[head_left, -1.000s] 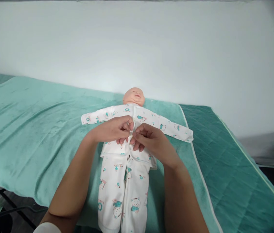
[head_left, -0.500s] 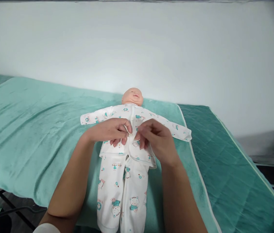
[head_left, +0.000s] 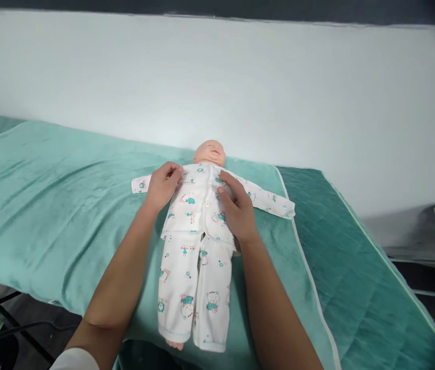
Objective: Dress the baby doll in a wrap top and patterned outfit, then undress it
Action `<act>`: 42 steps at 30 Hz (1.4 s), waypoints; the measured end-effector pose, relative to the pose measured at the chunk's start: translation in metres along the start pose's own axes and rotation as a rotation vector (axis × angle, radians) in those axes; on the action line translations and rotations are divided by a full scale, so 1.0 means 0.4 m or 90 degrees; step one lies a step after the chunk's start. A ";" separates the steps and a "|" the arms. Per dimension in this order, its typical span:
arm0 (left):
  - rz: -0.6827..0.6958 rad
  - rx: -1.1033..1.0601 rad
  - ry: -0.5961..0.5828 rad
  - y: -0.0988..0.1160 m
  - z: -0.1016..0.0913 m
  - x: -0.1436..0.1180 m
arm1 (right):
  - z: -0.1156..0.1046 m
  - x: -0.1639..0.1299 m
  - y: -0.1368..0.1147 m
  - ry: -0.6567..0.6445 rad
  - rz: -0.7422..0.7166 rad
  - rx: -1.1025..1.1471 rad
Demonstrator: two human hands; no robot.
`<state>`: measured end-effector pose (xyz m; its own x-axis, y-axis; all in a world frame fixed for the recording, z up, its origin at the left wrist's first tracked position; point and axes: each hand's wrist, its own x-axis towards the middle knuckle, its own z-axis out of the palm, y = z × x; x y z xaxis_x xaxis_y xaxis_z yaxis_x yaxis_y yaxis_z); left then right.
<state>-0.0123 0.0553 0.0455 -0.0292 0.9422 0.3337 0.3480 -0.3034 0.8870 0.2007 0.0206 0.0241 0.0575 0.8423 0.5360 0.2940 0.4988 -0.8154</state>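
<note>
Shirt (head_left: 187,210) looks mid-straightening: left hand (head_left: 163,186) curled, grip unclear, right hand (head_left: 239,208) loosely open at its front, next move wanting light, even smoothing.

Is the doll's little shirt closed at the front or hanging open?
Closed, mostly: the shirt meets down the middle, where a button shows; only at the bottom hem does it part slightly.
</note>
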 end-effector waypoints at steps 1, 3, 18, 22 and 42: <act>0.030 0.080 0.068 -0.029 -0.003 -0.011 | 0.002 -0.008 0.003 0.007 0.018 0.016; 0.085 0.230 0.139 -0.080 -0.019 -0.046 | 0.005 -0.040 -0.001 0.030 0.043 0.039; -0.091 0.665 0.009 -0.204 -0.171 -0.075 | -0.183 -0.172 0.115 0.023 0.029 -0.471; -0.079 0.652 0.026 -0.233 -0.214 -0.034 | -0.232 -0.121 0.173 -0.042 0.169 -0.617; 0.095 0.096 -0.062 0.005 -0.088 -0.530 | -0.098 -0.492 -0.124 -0.082 0.102 -0.279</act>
<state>-0.0383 -0.1501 -0.0125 0.1206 0.8998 0.4192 0.4777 -0.4228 0.7701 0.2122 -0.1780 -0.0323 0.0245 0.9337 0.3572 0.6665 0.2511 -0.7019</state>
